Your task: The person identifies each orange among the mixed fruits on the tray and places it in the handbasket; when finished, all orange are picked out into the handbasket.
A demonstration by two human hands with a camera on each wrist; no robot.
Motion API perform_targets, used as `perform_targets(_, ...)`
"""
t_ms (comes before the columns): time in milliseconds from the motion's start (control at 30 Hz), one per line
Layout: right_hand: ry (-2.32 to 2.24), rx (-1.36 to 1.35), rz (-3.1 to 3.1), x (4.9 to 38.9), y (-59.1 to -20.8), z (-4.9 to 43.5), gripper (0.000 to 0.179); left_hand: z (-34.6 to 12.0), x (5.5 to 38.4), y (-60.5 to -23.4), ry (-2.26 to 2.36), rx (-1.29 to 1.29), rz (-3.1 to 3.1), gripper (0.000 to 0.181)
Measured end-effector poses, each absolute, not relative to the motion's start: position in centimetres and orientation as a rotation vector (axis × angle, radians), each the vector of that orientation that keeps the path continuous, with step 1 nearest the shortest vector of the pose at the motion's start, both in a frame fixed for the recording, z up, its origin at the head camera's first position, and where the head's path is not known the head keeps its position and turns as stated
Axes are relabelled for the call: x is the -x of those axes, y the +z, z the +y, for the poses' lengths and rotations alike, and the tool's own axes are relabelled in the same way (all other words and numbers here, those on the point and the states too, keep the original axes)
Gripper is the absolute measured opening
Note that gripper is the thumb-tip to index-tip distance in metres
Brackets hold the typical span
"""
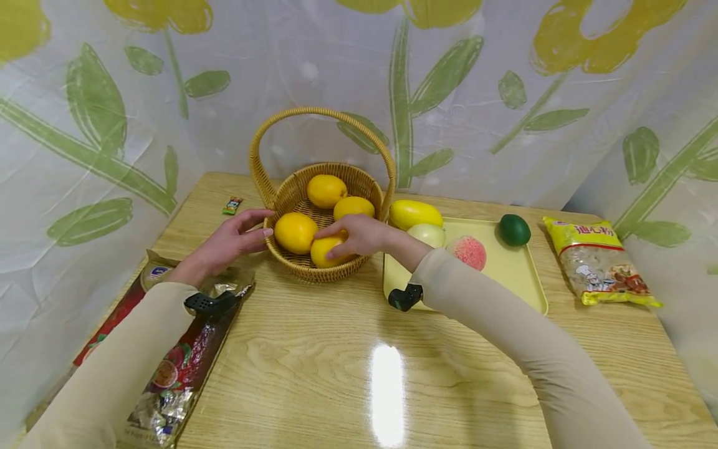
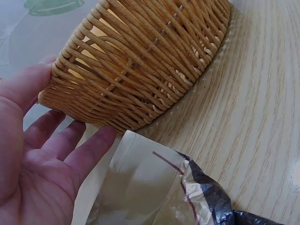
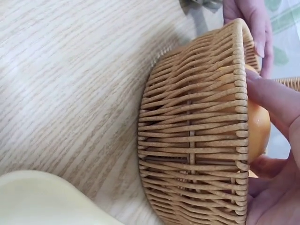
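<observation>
In the head view a round wicker basket [image 1: 314, 273] with a tall hoop handle holds several orange-yellow oval fruits. My right hand [image 1: 359, 234] reaches over the basket's right rim and grips the nearest orange-yellow fruit [image 1: 325, 251], which sits low inside. The right wrist view shows thumb and fingers around this fruit [image 3: 258, 131], just past the woven rim. On the left side, my left hand [image 1: 241, 234] touches the basket with fingers fairly straight. Its thumb lies at the rim and its other fingertips by the outer wall [image 2: 140, 61] in the left wrist view.
Right of the basket, a pale yellow tray [image 1: 513, 274] bears a yellow fruit [image 1: 415, 214], a pale round fruit [image 1: 427, 234], a pink peach [image 1: 469, 252] and a dark green fruit [image 1: 513, 230]. A noodle bag [image 1: 600, 262] lies far right. Long foil packages [image 1: 179, 368] lie under the left forearm; a small wrapped candy [image 1: 232, 205] lies behind.
</observation>
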State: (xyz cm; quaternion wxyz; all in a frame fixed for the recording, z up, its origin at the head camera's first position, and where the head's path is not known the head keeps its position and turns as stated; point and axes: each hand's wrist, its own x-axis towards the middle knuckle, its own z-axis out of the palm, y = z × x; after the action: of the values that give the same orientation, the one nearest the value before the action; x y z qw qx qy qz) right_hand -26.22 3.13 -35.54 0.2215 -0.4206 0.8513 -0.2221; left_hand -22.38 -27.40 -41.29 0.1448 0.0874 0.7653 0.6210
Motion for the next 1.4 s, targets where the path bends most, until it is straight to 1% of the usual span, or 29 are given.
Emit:
perform_targets(333,-0.599,1.138,2.317,26.2,-34.5,3.7,0.05,-27.3,22.3,-41.4,1.798,-0.266,2.206,0.056)
perform_targets(867,-0.627,1.119,2.341,26.3,-34.9,4.2,0.05,-27.3,22.4,-41.4,1.804,-0.252,2.196,0.058)
perform_targets(1067,-0.64,1.114,2.345,26.2,-34.8,4.3,0.05,-27.2,22.3,-41.3,1.816,-0.248,2.199,0.055)
perform_targets(1400,-0.688,1.133,2.366,25.8,-34.4,4.9,0.054,-27.2,22.2,-41.1,1.823,-0.237,2.183,0.055)
